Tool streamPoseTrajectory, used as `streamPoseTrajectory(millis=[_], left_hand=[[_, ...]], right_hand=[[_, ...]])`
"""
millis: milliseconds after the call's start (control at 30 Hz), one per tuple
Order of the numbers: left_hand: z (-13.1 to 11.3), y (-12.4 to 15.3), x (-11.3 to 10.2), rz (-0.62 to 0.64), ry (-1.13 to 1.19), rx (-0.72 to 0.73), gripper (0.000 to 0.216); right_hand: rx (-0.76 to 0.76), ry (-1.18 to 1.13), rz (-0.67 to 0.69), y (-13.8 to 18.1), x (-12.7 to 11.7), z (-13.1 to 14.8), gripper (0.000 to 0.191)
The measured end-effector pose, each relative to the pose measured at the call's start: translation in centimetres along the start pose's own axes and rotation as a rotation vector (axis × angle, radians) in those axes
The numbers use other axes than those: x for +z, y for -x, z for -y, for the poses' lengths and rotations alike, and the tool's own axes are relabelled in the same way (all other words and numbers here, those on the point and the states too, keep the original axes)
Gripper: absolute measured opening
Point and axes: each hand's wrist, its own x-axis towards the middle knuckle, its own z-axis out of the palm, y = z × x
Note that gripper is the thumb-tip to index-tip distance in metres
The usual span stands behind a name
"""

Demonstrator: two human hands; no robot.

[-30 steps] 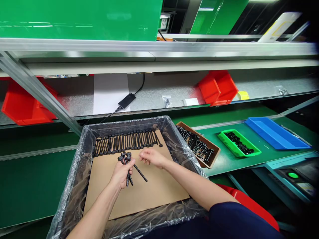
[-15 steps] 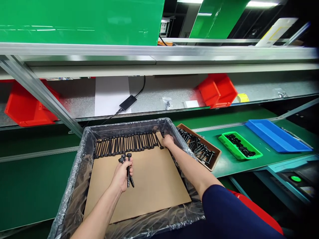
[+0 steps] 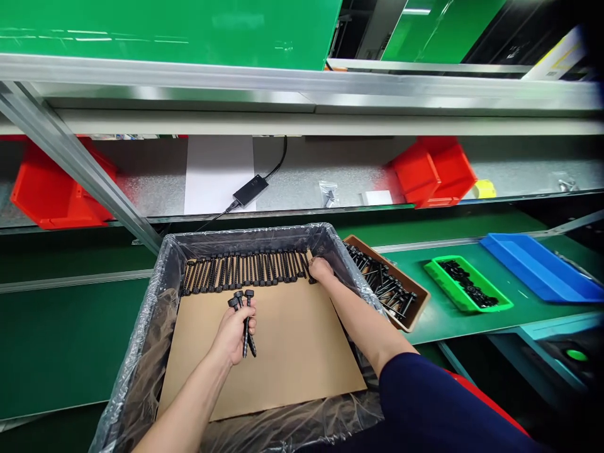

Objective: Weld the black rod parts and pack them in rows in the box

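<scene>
My left hand point(image 3: 237, 327) is closed around several long black bolts point(image 3: 248, 319), their wide heads up and shafts pointing down, above a brown cardboard sheet point(image 3: 283, 352). At the far right end of a row of similar black bolts point(image 3: 245, 269), my right hand point(image 3: 321, 269) reaches down with its fingers pinched at the last bolt. Its fingertips are partly hidden. The row lies side by side along the far edge of the cardboard, inside a box lined with clear plastic point(image 3: 141, 327).
Right of the lined box stands a brown bin point(image 3: 418, 314) of loose black bolts. Beyond it are a green tray point(image 3: 507, 305) with small black parts and a blue tray point(image 3: 538, 264). Red bins point(image 3: 61, 189) and a black adapter point(image 3: 251, 190) sit on the shelf behind.
My view has shifted slightly. My right hand stays at the row's right end, where the last bolt now lies closer to its neighbours. My left hand keeps its bolts almost still.
</scene>
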Motion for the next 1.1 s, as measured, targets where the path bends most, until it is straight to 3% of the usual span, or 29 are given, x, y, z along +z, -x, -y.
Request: streamPoseTrajectory(millis=[267,433,633,667,733,833,867,967,1100], left_hand=[[0.1,0.1,0.0,0.042,-0.028,0.006,0.035],[0.2,0.3,0.2,0.066,0.035,0.023,0.031],[0.3,0.4,0.6,0.015,0.127,0.035,0.024],[0.4,0.4,0.6,-0.002,0.122,0.044,0.024],[0.7,0.2,0.6,-0.022,0.114,0.070,0.023],[1.4,-0.4,0.4,-0.048,0.107,0.100,0.025],[1.7,-0.6,0.4,-0.062,0.106,0.103,0.027],[2.2,-0.9,0.3,-0.097,0.107,0.096,0.030],[2.4,-0.5,0.7,-0.089,0.103,0.112,0.032]], right_hand=[[-0.052,-0.055,-0.027,4.9,2.1,-2.1,0.046],[-0.079,-0.142,-0.095,5.4,2.5,-1.5,0.041],[-0.139,-0.207,-0.160,7.4,0.7,-1.0,0.025],[-0.160,-0.254,-0.141,8.5,0.4,-0.5,0.021],[-0.234,-0.462,0.021,11.6,0.4,0.9,0.016],[-0.379,-0.892,0.520,17.1,1.3,4.1,0.023],[-0.415,-0.958,0.604,18.7,1.7,5.1,0.026],[-0.429,-1.068,0.593,21.7,2.7,7.3,0.035],[-0.308,-1.131,0.585,22.4,2.9,7.9,0.038]])
